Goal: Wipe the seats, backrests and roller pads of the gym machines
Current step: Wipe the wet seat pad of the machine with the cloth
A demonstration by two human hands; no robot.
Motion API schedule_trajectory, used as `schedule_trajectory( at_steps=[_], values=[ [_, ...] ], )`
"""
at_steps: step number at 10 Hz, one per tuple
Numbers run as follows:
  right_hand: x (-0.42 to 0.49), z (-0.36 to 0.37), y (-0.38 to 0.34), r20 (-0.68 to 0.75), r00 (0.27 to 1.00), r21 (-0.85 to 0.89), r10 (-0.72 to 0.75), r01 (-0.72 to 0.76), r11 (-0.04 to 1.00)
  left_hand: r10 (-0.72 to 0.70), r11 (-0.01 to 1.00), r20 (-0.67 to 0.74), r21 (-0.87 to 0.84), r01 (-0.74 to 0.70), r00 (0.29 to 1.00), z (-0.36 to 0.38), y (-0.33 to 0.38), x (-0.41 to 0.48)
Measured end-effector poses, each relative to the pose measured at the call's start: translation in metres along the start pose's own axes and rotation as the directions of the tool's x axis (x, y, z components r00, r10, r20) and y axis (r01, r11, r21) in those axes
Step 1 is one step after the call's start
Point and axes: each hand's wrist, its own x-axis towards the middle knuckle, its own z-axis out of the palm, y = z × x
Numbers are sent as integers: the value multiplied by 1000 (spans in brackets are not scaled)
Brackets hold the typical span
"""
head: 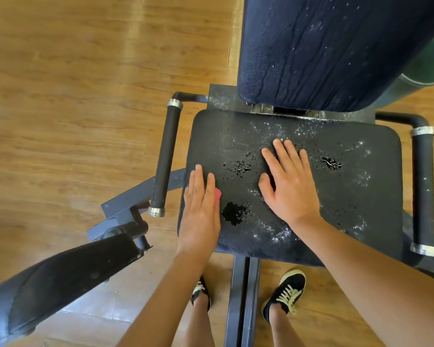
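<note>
the left grip (201, 209) lies flat with straight fingers on the left edge of the seat (361, 196), pressing a pink cloth (218, 195) of which only a corner shows. the right grip (291, 186) rests released, fingers spread, on the seat's middle, holding nothing. the seat is black, beaded with droplets and white specks. the backrest (323, 51) rises behind the seat, streaked wet. a black pad (68, 279) sits left of the seat's front.
</note>
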Motion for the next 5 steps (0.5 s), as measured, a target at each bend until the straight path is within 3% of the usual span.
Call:
schedule_trajectory(
  at_steps=[3,5],
  values=[
    [0,3,1,-12,1000,13,5,-5,1000,-4,998,-1,-63,4,1000,10,7,141],
    [0,3,1,-6,1000,12,3,-3,1000,-13,997,41,-73,16,999,12,16,182]
  ],
)
